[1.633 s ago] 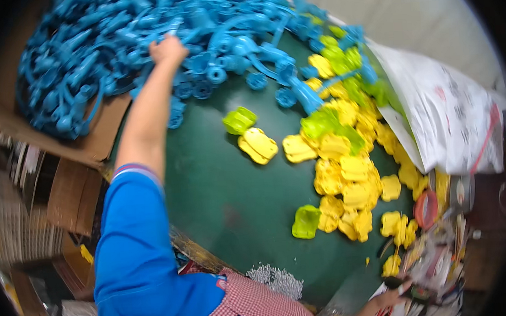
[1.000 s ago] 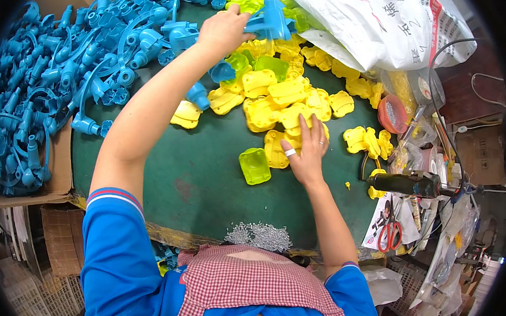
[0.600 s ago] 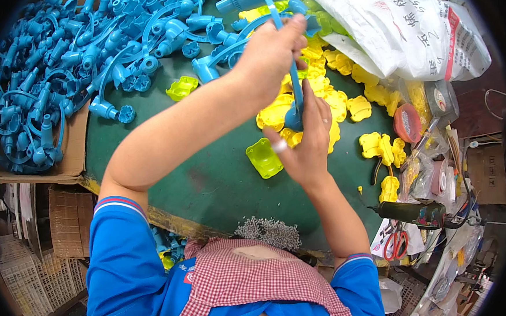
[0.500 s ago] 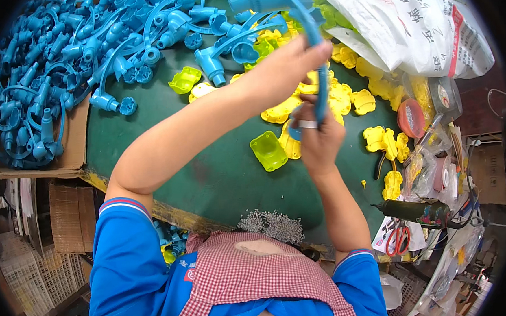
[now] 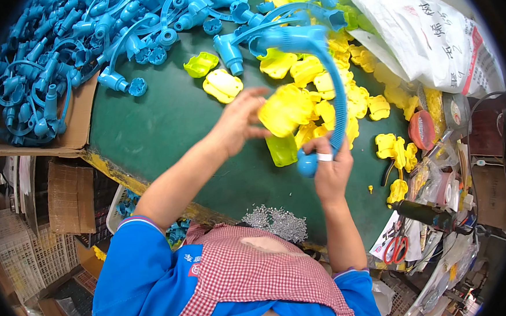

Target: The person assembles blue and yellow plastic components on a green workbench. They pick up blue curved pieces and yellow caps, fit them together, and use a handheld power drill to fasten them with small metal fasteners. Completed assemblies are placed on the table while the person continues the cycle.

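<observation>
My right hand (image 5: 333, 170) is closed around the lower end of a blue curved plastic tube (image 5: 340, 103). A round blue knob shows beside my fingers; the ribbed tube arches up to a thick, blurred cylinder. My left hand (image 5: 240, 123) grips the left edge of a yellow plastic shell (image 5: 285, 111), blurred by motion, its fingertips partly hidden. Under this shell lies a lime-green shell (image 5: 283, 152). A pale yellow shell (image 5: 223, 85) and another lime-green shell (image 5: 201, 64) lie beyond my left hand. More yellow shells (image 5: 356, 99) are heaped behind the tube.
Blue tube parts (image 5: 40, 84) pile up in a cardboard box (image 5: 82, 119) at far left. A white sack (image 5: 425, 37) lies at far right. Small silver screws (image 5: 277, 223) sit by the near edge. Red scissors (image 5: 396, 249) and a dark power screwdriver (image 5: 424, 212) are at right.
My left hand has come away from the blue tube, down and left, to the yellow shell, which is now raised. My right hand still holds the tube, slightly lower.
</observation>
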`<move>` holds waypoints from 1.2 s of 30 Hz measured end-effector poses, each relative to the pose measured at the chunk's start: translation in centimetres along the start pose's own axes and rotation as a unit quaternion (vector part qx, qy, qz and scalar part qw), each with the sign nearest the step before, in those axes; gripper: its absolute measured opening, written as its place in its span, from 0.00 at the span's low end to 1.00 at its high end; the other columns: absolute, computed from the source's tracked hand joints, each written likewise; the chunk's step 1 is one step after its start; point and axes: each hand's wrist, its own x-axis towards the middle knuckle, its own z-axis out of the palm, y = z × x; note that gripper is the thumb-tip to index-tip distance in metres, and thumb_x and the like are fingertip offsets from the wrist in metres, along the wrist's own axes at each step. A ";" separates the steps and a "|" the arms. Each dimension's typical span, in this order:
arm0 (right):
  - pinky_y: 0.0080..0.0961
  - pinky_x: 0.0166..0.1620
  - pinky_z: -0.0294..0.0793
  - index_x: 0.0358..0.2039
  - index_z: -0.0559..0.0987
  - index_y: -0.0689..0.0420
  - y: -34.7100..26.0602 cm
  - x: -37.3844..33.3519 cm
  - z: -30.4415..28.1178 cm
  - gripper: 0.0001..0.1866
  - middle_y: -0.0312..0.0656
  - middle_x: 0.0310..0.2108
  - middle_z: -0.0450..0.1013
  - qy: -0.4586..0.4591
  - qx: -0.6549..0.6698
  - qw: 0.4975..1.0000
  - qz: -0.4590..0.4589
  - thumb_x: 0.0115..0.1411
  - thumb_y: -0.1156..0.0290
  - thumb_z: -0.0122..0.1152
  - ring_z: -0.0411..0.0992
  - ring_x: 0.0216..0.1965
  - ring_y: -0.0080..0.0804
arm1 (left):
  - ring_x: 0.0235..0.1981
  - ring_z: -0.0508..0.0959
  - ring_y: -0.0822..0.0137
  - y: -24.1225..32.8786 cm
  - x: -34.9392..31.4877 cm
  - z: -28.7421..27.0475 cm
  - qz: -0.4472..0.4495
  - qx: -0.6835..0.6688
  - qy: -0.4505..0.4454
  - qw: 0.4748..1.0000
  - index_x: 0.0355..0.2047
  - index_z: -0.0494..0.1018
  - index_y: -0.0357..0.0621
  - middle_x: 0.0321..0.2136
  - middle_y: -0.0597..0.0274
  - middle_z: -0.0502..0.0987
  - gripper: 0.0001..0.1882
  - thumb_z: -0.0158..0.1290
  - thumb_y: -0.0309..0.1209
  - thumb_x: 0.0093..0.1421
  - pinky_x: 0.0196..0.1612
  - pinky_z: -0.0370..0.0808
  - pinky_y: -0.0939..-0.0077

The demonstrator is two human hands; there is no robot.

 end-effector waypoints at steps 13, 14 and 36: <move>0.16 0.31 0.68 0.28 0.69 0.59 0.0 0.0 1.7 0.13 0.35 0.26 0.71 -0.081 0.034 0.995 0.039 0.50 0.75 0.68 0.66 0.26 0.18 | 0.41 0.78 0.67 -1.6 -5.1 -0.3 0.121 0.053 -0.064 0.989 0.56 0.62 0.36 0.41 0.56 0.76 0.28 0.49 0.17 0.52 0.45 0.76 0.74; 0.17 0.33 0.67 0.27 0.67 0.58 -0.5 -0.2 2.3 0.16 0.33 0.26 0.68 -0.079 0.072 0.992 0.061 0.48 0.79 0.69 0.65 0.27 0.19 | 0.40 0.78 0.68 -1.5 -5.2 0.1 0.130 0.014 -0.039 0.991 0.55 0.63 0.36 0.40 0.57 0.76 0.28 0.48 0.17 0.52 0.44 0.76 0.75; 0.25 0.24 0.68 0.20 0.70 0.62 -1.1 -5.1 5.2 0.24 0.41 0.16 0.69 -0.247 0.100 0.963 0.048 0.68 0.58 0.43 0.69 0.17 0.30 | 0.50 0.72 0.56 -3.2 -9.3 2.8 0.167 -0.418 0.071 0.890 0.55 0.60 0.43 0.49 0.54 0.71 0.22 0.36 0.42 0.65 0.54 0.69 0.58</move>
